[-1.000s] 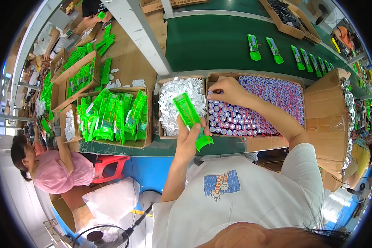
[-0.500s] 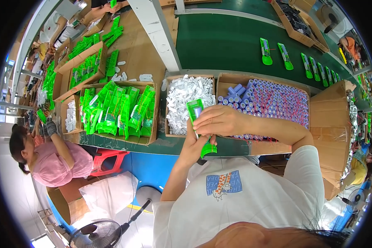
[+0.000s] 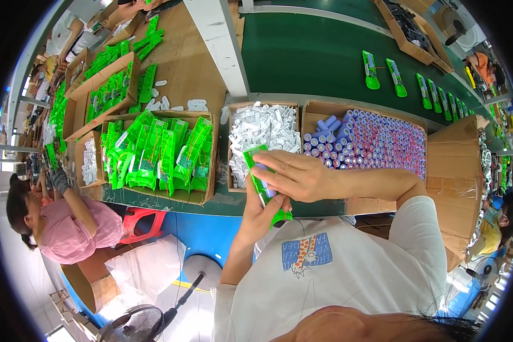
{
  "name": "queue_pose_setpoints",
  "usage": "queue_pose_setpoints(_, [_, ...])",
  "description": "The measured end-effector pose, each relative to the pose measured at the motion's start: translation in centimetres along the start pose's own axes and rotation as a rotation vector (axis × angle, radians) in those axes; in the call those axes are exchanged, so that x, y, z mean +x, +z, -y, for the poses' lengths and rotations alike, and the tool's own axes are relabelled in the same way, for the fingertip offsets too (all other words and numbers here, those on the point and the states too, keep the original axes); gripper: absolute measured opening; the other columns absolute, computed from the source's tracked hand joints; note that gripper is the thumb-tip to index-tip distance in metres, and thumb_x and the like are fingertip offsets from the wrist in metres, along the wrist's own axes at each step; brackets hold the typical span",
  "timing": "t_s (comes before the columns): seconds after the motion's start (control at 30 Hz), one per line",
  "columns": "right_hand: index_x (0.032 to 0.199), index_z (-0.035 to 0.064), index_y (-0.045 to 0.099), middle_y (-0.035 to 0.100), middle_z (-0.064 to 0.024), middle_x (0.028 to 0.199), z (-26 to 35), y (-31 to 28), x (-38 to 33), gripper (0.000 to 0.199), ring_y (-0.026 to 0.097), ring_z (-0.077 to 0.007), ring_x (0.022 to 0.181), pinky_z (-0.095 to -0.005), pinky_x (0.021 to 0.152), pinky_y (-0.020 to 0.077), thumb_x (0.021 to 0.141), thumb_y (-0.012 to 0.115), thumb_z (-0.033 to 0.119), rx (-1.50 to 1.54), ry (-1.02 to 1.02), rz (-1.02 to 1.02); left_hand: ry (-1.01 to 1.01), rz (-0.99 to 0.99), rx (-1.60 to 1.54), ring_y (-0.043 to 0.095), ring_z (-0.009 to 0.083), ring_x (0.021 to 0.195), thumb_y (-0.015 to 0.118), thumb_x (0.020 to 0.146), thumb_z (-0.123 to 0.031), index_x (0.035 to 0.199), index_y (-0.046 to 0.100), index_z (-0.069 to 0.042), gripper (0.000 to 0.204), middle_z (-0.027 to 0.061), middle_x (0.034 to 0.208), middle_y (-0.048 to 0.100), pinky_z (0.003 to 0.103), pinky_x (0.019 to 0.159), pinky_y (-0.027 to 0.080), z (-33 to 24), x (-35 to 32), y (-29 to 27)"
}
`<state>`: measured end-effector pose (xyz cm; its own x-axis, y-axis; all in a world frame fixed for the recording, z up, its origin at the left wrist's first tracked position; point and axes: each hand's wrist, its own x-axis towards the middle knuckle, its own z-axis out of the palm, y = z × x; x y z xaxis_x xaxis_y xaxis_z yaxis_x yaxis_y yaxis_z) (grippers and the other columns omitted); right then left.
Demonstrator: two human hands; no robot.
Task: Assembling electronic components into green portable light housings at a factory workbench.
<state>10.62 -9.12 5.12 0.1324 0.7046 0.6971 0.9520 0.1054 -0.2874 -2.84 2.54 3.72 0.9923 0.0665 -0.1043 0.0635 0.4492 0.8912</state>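
In front of my chest, my left hand [image 3: 257, 215] grips a long green plastic housing [image 3: 253, 152] from below, its thumb lying along the side. The housing is tilted, with its curved lower end showing beneath my fingers. A purple cylindrical battery cell [image 3: 269, 191] lies in the housing's channel, partly covered by my hands. My right hand [image 3: 305, 175] is closed over the housing's upper part, fingers resting across the cell. Just beyond are a carton of small white plastic pieces [image 3: 265, 124] and a carton of purple cells with red wires [image 3: 370, 139].
A carton of green housings with wires [image 3: 159, 151] stands at left. Finished-looking green units [image 3: 370, 71] lie in a row on the green surface beyond a white post [image 3: 216, 45]. A co-worker in pink [image 3: 80, 228] sits left; a fan [image 3: 134, 325] stands below.
Both hands and the housing have shifted slightly left and down. My right fingers now lie further over the channel, and the purple cell shows along it.
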Motion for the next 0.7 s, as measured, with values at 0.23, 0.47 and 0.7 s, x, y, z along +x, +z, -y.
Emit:
queue_pose_setpoints(0.23, [0.095,0.0084,0.070,0.063,-0.0008,0.111,-10.8,1.0,1.0,0.018,0.059,-0.0197,0.094,-0.0328,0.073,0.0511,0.076,0.071,0.011,-0.059,0.229,0.261,-0.057,-0.075,-0.413,0.054,0.0246,0.080,0.056,0.083,-0.014,0.131,0.030,-0.015,0.054,0.0111,0.100,0.049,0.044,0.076,0.050,0.1,-0.1,-2.8])
queue_pose_setpoints(0.47, [0.090,0.0085,0.065,0.059,0.0003,0.093,-11.5,1.3,0.7,0.014,0.055,-0.0192,0.093,-0.0356,0.080,0.0442,0.078,0.070,0.011,-0.081,0.157,0.421,-0.129,-0.121,-0.419,0.063,0.0300,0.089,0.052,0.095,-0.022,0.131,0.025,-0.013,0.046,0.0139,0.109,0.052,0.045,0.076,0.055,1.0,0.9,-1.8])
queue_pose_setpoints(0.7, [0.083,0.0102,0.060,0.058,0.0010,0.088,-11.6,1.4,1.5,0.012,0.054,-0.0181,0.090,-0.0340,0.076,0.0413,0.079,0.070,0.014,-0.211,0.148,0.552,-0.092,-0.182,-0.247,0.067,0.0310,0.087,0.047,0.100,-0.026,0.128,0.024,-0.011,0.039,0.0131,0.105,0.053,0.043,0.074,0.057,0.7,0.7,-0.8])
